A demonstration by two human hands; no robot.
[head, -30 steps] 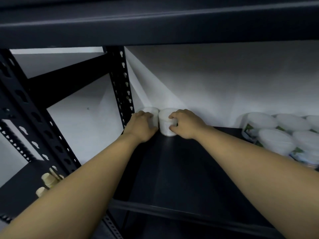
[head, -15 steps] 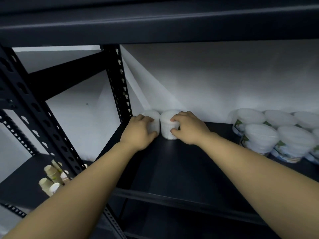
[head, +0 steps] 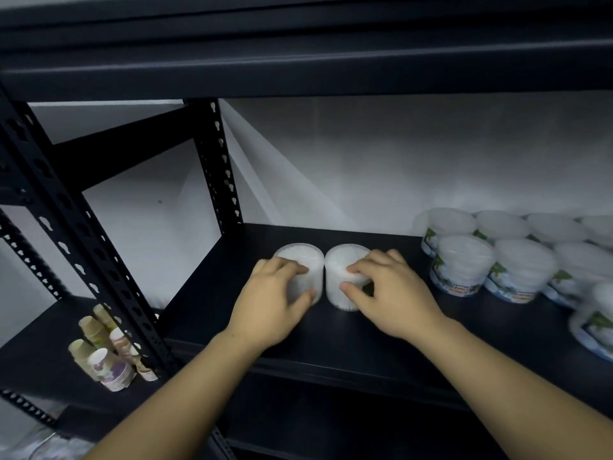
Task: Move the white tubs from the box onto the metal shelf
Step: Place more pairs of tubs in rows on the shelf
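Black metal shelf (head: 331,336) fills the view, white wall (head: 398,161) behind it, another dark shelf board overhead. Perforated black uprights (head: 219,167) stand at far left of the shelf bay.

Two white tubs sit upright near the middle of the shelf deck, side by side, touching or nearly so. Left tub (head: 305,260) is under the left hand (head: 268,310): fingers curled over the lid edge from the far side, thumb against the near wall of the tub, so a wrap-around hold. Right tub (head: 341,267) is under the right hand (head: 394,297): fingers draped over the lid's right part, thumb pressed on the near side wall, same kind of hold. Both tub bases look to be on the deck; can't tell for sure under the hands.

Right end of the shelf holds a cluster of labelled white tubs (head: 464,263), green-and-blue labels, in rows running from near to far, well apart from the two held ones. Edges there are blurred.

Lower left, on a neighbouring lower shelf, stacks of paper cups (head: 109,363) lie on their sides behind the near upright.

Box is not in frame.
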